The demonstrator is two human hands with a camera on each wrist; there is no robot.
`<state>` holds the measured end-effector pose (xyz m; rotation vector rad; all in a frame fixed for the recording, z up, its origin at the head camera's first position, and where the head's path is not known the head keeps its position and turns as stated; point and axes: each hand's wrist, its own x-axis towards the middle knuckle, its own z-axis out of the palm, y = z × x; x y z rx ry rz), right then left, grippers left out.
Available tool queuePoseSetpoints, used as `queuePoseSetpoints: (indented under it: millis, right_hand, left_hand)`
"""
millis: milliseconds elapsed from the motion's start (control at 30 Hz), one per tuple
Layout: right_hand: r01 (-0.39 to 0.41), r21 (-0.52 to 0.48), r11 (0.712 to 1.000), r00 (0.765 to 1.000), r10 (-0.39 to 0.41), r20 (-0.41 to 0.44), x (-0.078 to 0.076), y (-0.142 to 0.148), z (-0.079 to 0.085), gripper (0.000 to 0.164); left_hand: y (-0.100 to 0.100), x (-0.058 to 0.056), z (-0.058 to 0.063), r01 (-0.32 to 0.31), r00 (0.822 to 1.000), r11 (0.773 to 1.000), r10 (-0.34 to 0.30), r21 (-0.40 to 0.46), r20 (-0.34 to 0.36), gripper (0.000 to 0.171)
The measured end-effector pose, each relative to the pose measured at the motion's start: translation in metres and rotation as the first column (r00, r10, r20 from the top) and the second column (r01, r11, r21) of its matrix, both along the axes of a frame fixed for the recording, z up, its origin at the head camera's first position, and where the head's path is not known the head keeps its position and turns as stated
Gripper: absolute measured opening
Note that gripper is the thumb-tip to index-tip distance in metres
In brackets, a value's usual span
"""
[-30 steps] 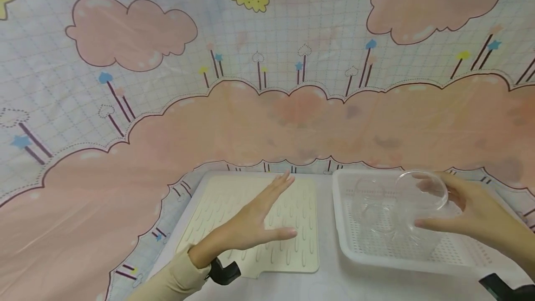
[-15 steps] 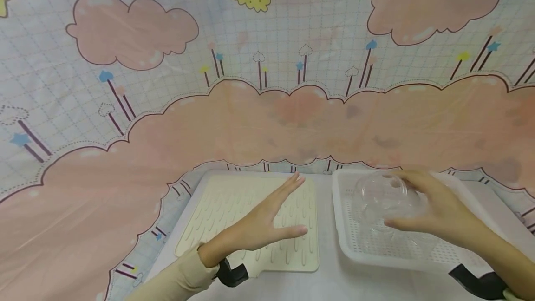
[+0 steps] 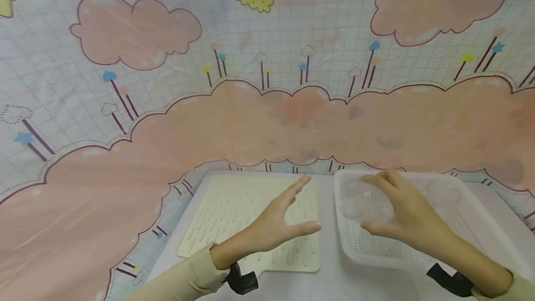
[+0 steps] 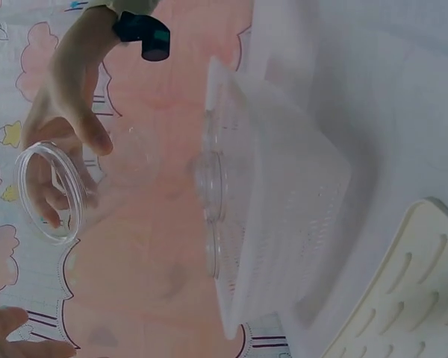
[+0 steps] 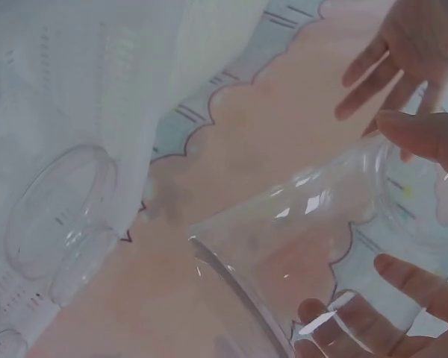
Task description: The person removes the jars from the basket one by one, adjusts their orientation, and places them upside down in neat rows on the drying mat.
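My right hand (image 3: 401, 208) grips a clear, see-through cup (image 5: 306, 216), thumb on one side and fingers on the other. In the left wrist view this cup (image 4: 81, 201) is held up, apart from the white basket (image 4: 284, 194). Other clear cups (image 3: 443, 194) stand inside the basket; in the left wrist view the edges of two cups (image 4: 216, 179) rise above its rim. My left hand (image 3: 271, 222) hovers over the cream ridged mat (image 3: 246, 199), fingers extended, thumb apart, holding nothing. Transparency makes the cups' outlines hard to separate in the head view.
The perforated basket (image 3: 347, 250) stands to the right of the mat, with a narrow strip of white table (image 3: 328, 226) between them. A printed cloth (image 3: 267, 124) with clouds hangs behind the table.
My right hand has carried the cup leftward over the basket, uncovering another cup at the basket's right. My left hand has drifted slightly right, still extended.
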<state>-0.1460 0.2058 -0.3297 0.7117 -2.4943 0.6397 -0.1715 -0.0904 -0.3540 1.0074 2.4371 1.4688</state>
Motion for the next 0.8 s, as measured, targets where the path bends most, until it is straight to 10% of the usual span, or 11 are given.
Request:
queuePoseSetpoints:
  millis: [800]
  right_hand:
    - [-0.024, 0.211, 0.977, 0.960, 0.082, -0.267, 0.001, -0.043, -0.020, 0.087]
  left_hand:
    - [0.027, 0.005, -0.014, -0.033, 0.975, 0.963, -0.028, 0.267, 0.221, 0.074]
